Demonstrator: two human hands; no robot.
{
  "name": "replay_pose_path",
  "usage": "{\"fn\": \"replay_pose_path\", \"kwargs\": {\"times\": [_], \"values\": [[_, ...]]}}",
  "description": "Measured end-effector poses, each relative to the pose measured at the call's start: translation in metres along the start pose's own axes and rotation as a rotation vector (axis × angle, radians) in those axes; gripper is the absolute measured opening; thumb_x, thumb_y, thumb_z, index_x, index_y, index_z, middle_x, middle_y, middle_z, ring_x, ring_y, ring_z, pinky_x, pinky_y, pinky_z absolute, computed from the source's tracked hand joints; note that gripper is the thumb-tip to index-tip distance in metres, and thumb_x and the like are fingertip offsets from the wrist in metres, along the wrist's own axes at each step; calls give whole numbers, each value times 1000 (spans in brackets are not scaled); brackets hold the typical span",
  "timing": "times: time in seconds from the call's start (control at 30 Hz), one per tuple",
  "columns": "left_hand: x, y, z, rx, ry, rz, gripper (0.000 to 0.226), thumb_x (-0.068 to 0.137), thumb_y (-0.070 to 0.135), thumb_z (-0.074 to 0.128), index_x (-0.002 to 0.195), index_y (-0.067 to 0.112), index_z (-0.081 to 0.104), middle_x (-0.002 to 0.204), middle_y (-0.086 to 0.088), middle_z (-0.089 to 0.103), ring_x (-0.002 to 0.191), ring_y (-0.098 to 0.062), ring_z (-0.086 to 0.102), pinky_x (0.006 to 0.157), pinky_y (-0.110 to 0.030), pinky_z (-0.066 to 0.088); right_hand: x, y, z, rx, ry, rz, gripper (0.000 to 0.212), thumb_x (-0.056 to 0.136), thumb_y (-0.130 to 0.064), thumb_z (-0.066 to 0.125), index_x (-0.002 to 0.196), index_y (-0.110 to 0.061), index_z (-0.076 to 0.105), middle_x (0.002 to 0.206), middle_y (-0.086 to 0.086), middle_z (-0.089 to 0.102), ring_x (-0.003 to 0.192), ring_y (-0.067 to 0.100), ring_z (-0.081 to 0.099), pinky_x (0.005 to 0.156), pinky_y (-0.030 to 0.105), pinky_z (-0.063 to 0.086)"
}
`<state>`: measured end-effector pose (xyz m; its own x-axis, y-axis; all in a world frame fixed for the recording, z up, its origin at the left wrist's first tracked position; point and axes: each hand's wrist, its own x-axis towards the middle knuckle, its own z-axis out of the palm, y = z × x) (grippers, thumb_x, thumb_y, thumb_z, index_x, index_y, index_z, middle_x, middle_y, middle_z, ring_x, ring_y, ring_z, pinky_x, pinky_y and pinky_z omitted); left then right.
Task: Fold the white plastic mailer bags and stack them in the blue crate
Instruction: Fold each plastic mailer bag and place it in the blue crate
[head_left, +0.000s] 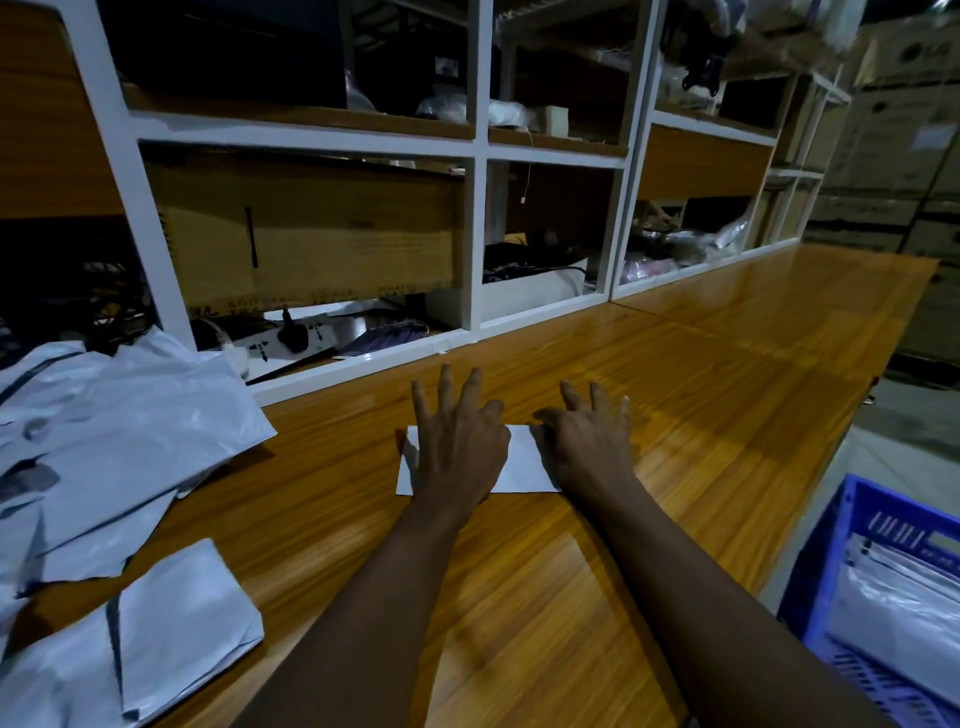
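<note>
A folded white mailer bag (519, 462) lies flat on the wooden counter (727, 374) in front of me. My left hand (460, 441) presses on its left half with straight, spread fingers. My right hand (589, 444) lies on its right end, fingers spread past the far edge. A loose pile of unfolded white mailer bags (104, 426) covers the counter's left side, with one more bag (171, 634) at the near left. The blue crate (841, 561) stands low at the right, off the counter's edge, with folded white bags (904, 597) inside.
A white-framed shelving unit (480, 166) rises along the back of the counter, holding cardboard boxes, cables and a power strip (291, 338). Stacked cartons (893, 156) stand at the far right. The counter stretches away to the right.
</note>
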<state>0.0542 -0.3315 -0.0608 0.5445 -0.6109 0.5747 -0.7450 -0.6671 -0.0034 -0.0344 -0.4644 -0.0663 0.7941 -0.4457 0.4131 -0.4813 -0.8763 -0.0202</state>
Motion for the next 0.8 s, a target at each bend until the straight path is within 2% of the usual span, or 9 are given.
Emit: {"fn": "replay_pose_path", "kwargs": {"times": [0.13, 0.23, 0.33, 0.67, 0.73, 0.8], "values": [[12, -1, 9, 23, -80, -1, 34, 99, 40, 44, 126, 30, 64, 162, -6, 24, 150, -36, 9, 116, -62, 3, 5, 0, 1, -6, -33, 0, 36, 103, -48, 38, 128, -38, 62, 163, 3, 23, 150, 42, 9, 115, 66, 8], [14, -4, 21, 22, -207, -36, 42, 99, 51, 35, 128, 34, 62, 163, -7, 19, 149, -40, 8, 115, -67, 6, 6, 1, 2, 9, -57, -6, 36, 103, -46, 39, 131, -36, 60, 164, 3, 22, 150, 42, 8, 115, 67, 8], [14, -3, 21, 11, -273, -52, 44, 102, 49, 32, 130, 32, 61, 162, -8, 22, 149, -40, 9, 114, -66, 3, 6, 2, 2, 7, -87, -3, 38, 104, -44, 36, 136, -33, 55, 164, 7, 20, 149, 44, 7, 113, 70, 8], [6, 6, 6, 42, -146, 7, 39, 98, 45, 41, 128, 23, 56, 157, -8, 33, 147, -39, 18, 114, -64, 11, -7, -5, -10, 16, -96, -4, 40, 102, -38, 37, 136, -21, 50, 163, 14, 19, 148, 48, 8, 113, 72, 9], [2, 11, 2, 43, -91, 34, 35, 96, 42, 46, 122, 22, 59, 153, -9, 39, 145, -40, 24, 114, -65, 15, -14, -2, -15, 7, -38, -14, 47, 98, -41, 31, 132, -19, 54, 161, 16, 24, 147, 49, 14, 111, 73, 12], [-2, 19, -3, 26, -43, 66, 33, 95, 39, 47, 120, 22, 60, 151, -9, 42, 145, -39, 24, 114, -64, 15, -23, 2, -22, 11, 16, -22, 62, 91, -44, 14, 119, -17, 63, 157, 17, 33, 144, 50, 20, 110, 73, 14]]}}
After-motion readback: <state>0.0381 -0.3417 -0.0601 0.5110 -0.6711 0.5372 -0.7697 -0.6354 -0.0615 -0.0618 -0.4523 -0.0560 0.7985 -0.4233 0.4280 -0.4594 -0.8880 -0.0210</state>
